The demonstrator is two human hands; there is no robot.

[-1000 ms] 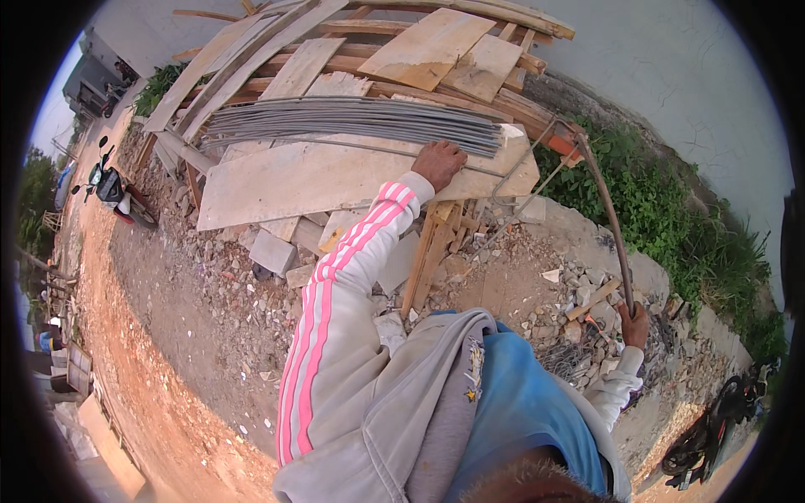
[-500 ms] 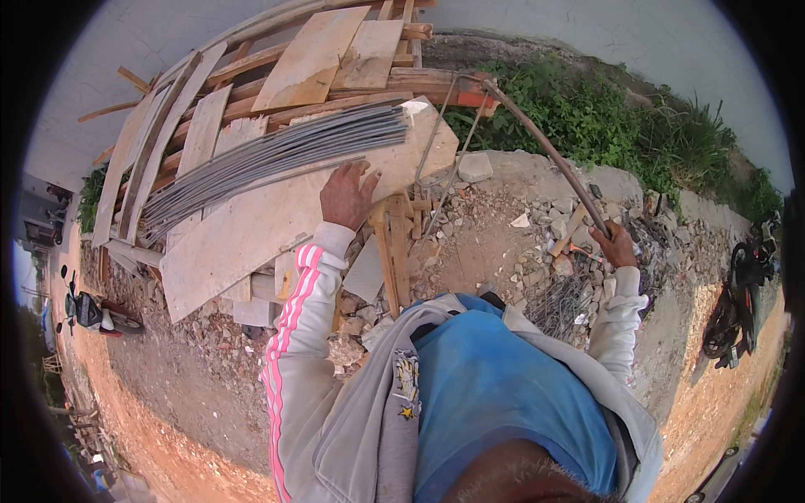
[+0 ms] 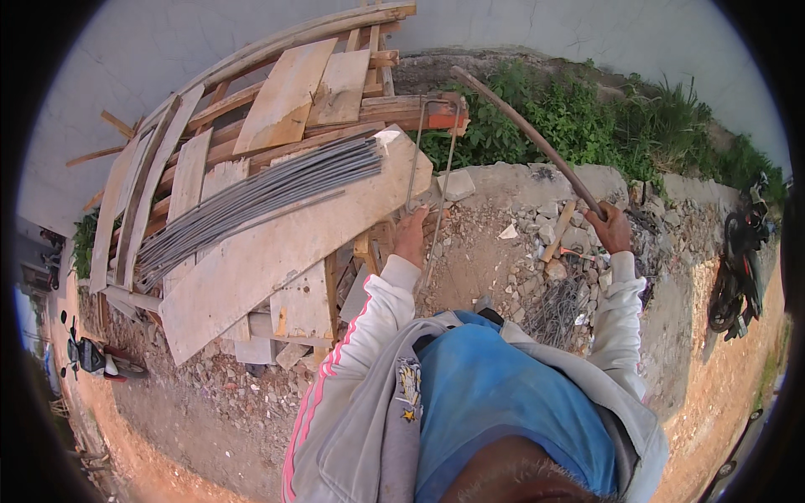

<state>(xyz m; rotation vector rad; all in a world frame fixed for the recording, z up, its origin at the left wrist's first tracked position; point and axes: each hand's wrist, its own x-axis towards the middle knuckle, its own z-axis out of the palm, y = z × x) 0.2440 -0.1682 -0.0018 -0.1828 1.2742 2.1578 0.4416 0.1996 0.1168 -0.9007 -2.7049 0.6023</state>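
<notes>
My left hand (image 3: 410, 237) is closed at the lower bend of a thin bent steel rod (image 3: 417, 159), whose upper part reaches the orange end of a wooden beam (image 3: 445, 120). My right hand (image 3: 610, 230) grips the lower end of a long rusty pipe (image 3: 537, 136). That pipe slants up and left, its far end standing apart from the bent rod, beyond the beam's end. Left of my left hand, a bundle of straight steel rods (image 3: 268, 197) lies on a broad plywood sheet (image 3: 251, 277).
Planks and boards (image 3: 285, 96) are stacked against the grey wall (image 3: 537, 29). Green weeds (image 3: 579, 126) grow along its foot. Rubble (image 3: 545, 218) and a wire tangle (image 3: 560, 306) cover ground ahead. Motorcycles stand at the left (image 3: 92, 356) and right (image 3: 738, 268).
My left hand has left the rod bundle's edge and moved right and down to the bent rod. The pipe's far end has swung up and left, away from the bent rod.
</notes>
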